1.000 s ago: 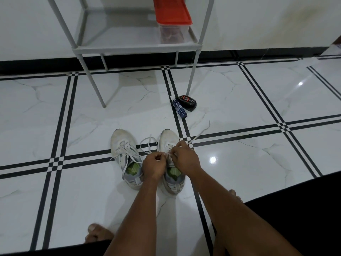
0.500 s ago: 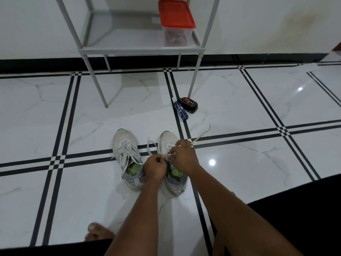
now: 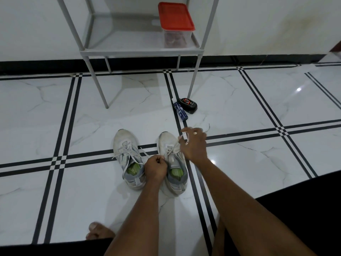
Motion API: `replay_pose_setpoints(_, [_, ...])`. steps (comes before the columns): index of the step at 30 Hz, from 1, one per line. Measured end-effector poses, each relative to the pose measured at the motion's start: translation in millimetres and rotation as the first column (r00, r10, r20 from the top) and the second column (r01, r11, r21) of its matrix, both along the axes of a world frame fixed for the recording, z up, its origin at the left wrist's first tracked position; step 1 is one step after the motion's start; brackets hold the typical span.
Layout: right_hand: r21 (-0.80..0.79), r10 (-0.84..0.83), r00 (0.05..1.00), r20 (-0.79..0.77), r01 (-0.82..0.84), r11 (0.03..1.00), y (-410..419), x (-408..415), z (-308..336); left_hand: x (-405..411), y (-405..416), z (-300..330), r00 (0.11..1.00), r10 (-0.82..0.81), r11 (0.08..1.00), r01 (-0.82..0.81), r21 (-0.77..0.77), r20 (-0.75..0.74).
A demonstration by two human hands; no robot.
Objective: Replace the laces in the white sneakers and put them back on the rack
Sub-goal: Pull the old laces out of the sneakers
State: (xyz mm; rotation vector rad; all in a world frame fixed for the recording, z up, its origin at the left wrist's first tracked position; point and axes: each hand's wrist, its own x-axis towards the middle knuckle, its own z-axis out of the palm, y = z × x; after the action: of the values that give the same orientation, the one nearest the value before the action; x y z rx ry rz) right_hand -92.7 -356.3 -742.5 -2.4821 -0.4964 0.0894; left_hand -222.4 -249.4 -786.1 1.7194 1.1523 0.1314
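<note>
White marble floor, rack [image 3: 140, 49] ahead. Your left hand [image 3: 156, 168] pinches one lace end beside the right sneaker [image 3: 172, 159]; your right hand [image 3: 193, 145] pinches the other end above its toe — pull both evenly, outward from each pinch, then tie.

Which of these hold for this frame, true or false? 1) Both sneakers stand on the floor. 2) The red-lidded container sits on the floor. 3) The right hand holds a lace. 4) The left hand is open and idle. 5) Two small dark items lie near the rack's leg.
1) True: the left sneaker and right sneaker stand side by side on the floor.
2) False: the red-lidded container sits on the rack shelf.
3) True: the right hand pinches a lace.
4) False: the left hand grips the other lace end.
5) True: a dark blue tube and a black case.
</note>
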Motion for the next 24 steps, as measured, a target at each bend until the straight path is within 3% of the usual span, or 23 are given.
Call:
replay_pose_setpoints(2, [-0.178,0.264,0.964,0.034,-0.254,0.951,-5,-11,-18,0,0,1,1.000,-0.017,1.000,0.017,0.018,0.000])
replay_pose_setpoints(4, [-0.331,0.415,0.909,0.035,-0.382,0.863,-6,-21,-30,1,0,1,0.999,-0.036,0.998,0.037,0.043,-0.005])
replay_pose_setpoints(7, [-0.371,0.443,0.895,0.057,-0.393,0.841,-5,-24,-41,1,1,-2,0.999,-0.040,0.998,0.040,0.048,-0.008])
replay_pose_setpoints(9, [-0.261,0.415,0.909,-0.048,-0.412,0.873,4,-22,-34,-1,2,-3,0.999,-0.034,0.999,0.034,0.042,-0.008])
replay_pose_setpoints(10, [-0.100,0.341,0.926,-0.162,-0.359,0.928,10,-17,-20,-1,3,-4,1.000,-0.030,0.999,0.030,0.036,-0.007])
replay_pose_setpoints(11, [0.132,0.223,0.924,-0.310,-0.190,0.973,17,-11,1,-2,3,-4,1.000,-0.022,0.999,0.022,0.026,-0.002])
replay_pose_setpoints(12, [0.359,0.101,0.861,-0.498,0.099,0.928,23,1,18,-2,4,-5,1.000,-0.014,1.000,0.014,0.018,0.004])
replay_pose_setpoints(13, [0.457,0.003,0.776,-0.631,0.368,0.809,25,13,33,-2,4,-4,1.000,-0.008,1.000,0.008,0.013,0.008])
replay_pose_setpoints(14, [0.475,-0.082,0.730,-0.678,0.521,0.709,24,27,44,-2,3,-3,1.000,-0.011,1.000,0.011,0.018,0.009])
replay_pose_setpoints(15, [0.417,-0.193,0.757,-0.624,0.531,0.737,19,35,50,-2,3,-1,1.000,-0.018,1.000,0.017,0.024,0.004])
replay_pose_setpoints(17, [0.193,-0.275,0.911,-0.308,0.343,0.919,3,35,43,-3,1,1,1.000,-0.028,0.999,0.028,0.034,-0.006])
replay_pose_setpoints(19, [0.037,-0.065,0.995,-0.074,0.068,0.997,-3,19,15,-3,1,1,1.000,-0.027,0.999,0.027,0.031,-0.006])
replay_pose_setpoints(21, [-0.081,0.161,0.984,-0.082,-0.168,0.983,-3,-7,-7,-3,2,1,0.999,-0.031,0.999,0.032,0.036,-0.015])
replay_pose_setpoints(24, [-0.323,0.315,0.949,-0.033,-0.308,0.895,-2,-34,-27,-2,2,-1,0.999,-0.042,0.997,0.044,0.065,-0.025])
